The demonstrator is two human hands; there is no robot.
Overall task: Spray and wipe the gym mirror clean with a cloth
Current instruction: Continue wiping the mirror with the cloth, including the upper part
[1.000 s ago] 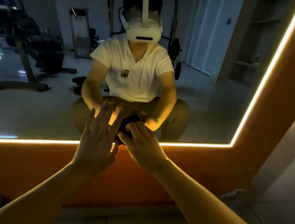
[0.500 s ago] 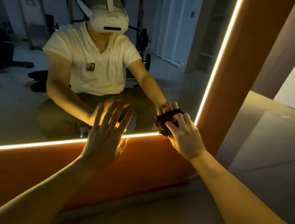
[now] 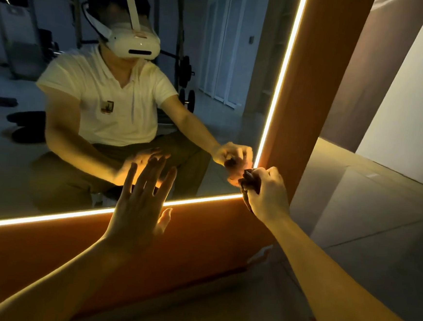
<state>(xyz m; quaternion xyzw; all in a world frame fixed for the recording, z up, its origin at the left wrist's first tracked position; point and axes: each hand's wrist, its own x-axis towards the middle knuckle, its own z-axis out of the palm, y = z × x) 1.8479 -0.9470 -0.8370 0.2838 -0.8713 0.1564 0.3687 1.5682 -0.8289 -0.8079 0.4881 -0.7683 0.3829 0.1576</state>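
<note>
Dark cloth (image 3: 250, 182), bunched into a small wad, sits at the lower right corner of the mirror (image 3: 218, 90), close against the glass where the bottom and side edges meet. The right hand (image 3: 266, 193) is wrapped round it from behind: the fingers are curled over the wad and pinch it, so only a dark edge shows past the knuckles. The reflection of that hand and of the cloth meets them just to the left. The left hand (image 3: 141, 201) is well apart from the cloth, further left along the bottom edge, with nothing in it. Its fingers are straight and spread, the palm turned toward the glass, and the fingertips come close to their own reflection; whether the palm touches the mirror cannot be told. A glowing light strip (image 3: 49, 218) runs along the bottom and up the right side of the glass, and outside it lies a broad orange frame (image 3: 324, 93). In the mirror a crouching person shows in a white shirt (image 3: 101, 93) and a white headset (image 3: 136, 44), with dim weight plates (image 3: 187, 71) behind. To the right are a grey tiled floor (image 3: 365, 223) and a pale wall (image 3: 412, 105).
</note>
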